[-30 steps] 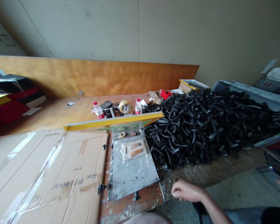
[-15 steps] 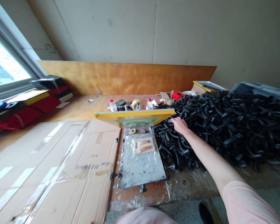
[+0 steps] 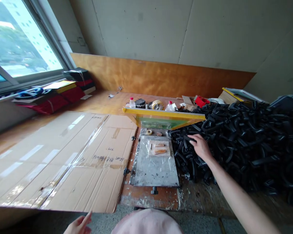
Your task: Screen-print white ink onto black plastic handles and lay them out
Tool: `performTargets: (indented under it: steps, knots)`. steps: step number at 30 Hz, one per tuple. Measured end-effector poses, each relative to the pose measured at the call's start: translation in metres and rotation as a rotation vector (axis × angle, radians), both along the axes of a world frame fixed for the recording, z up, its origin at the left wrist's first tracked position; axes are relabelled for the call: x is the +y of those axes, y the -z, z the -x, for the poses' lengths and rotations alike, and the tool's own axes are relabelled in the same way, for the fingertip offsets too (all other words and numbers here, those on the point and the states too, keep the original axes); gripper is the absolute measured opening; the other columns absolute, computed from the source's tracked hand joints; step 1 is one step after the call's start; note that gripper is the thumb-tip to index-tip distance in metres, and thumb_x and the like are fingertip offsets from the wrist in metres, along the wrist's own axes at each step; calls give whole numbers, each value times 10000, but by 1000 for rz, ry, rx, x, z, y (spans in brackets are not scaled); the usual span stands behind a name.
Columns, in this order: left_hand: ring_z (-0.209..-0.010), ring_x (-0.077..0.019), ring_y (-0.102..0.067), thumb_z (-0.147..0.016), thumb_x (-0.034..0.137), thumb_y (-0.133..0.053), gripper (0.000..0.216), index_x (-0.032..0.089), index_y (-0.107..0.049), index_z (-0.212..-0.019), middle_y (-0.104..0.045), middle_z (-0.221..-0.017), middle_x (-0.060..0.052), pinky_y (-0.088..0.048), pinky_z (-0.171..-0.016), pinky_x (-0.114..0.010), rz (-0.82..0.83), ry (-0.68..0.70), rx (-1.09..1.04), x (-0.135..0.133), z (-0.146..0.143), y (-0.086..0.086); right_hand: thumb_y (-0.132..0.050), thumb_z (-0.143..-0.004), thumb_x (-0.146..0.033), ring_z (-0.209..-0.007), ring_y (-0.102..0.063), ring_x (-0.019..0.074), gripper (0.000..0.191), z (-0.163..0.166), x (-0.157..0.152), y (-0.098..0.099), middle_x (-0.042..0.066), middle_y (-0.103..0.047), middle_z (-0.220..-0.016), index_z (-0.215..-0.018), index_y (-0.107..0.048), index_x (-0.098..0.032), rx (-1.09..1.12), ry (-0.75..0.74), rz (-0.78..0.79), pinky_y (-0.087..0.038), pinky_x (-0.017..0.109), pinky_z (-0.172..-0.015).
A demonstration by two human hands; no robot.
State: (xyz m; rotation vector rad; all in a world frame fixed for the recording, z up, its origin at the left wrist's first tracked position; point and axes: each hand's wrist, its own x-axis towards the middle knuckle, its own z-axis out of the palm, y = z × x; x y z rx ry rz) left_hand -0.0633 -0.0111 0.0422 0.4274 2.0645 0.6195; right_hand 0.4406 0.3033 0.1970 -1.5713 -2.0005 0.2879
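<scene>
My right hand [image 3: 200, 146] reaches into the near left edge of a big heap of black curved plastic parts [image 3: 244, 136], its fingers closing around one of the parts. Just left of it lies a grey metal plate [image 3: 156, 165] covered with clear film, with small orange pieces [image 3: 158, 150] under the film. A yellow-framed screen [image 3: 164, 117] stands raised above the plate's far end. My left hand [image 3: 79, 225] hangs low at the bottom edge below the table, fingers apart, holding nothing.
Flattened cardboard [image 3: 63, 156] under clear plastic covers the left of the table. Small bottles, a tape roll [image 3: 157, 104] and a black tin stand behind the screen. Red and dark stacks [image 3: 61, 94] lie by the window. A wooden board [image 3: 161, 76] leans on the wall.
The view swung left toward the window. My right hand went from the table's front edge into the heap and has drawn back to its near edge. My left hand has come into view.
</scene>
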Motion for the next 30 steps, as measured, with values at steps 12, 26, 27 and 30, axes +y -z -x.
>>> performTargets:
  steps: [12,26,27,30]
  knots:
    - [-666,-240,-675,-477,820,-609,679,175,-590,-687,-715,-654,-97,-501,-591,-301,-273,91,-2,65,-22,-35,-554,-792,-37,-1013,-563,198,368,129,6,87,60,-656,-1063,-1074,-714,-212,80,-327,124,-434,349,-953]
    - [-697,-244,-694,-528,787,-627,647,169,-596,-717,-723,-697,-98,-531,-615,-315,-337,69,-20,81,-10,-37,-504,-923,-279,-1300,-422,225,439,155,7,92,70,-486,-1415,-1361,-504,-252,-245,-403,64,-322,396,-1083]
    - [-701,-245,-694,-541,775,-632,635,167,-598,-724,-720,-694,-96,-535,-621,-320,-374,76,-14,90,-12,-44,-496,-932,-326,-1352,-362,229,495,159,8,92,65,-423,-1469,-1416,-428,-256,-267,-441,83,-280,424,-1112]
    - [-712,-234,-687,-596,725,-645,593,157,-608,-767,-708,-700,-83,-546,-649,-324,-493,101,-18,124,-22,-75,-470,-939,-433,-1415,-258,235,584,168,9,93,43,-307,-1531,-1476,-298,-284,-338,-531,192,-184,494,-1148]
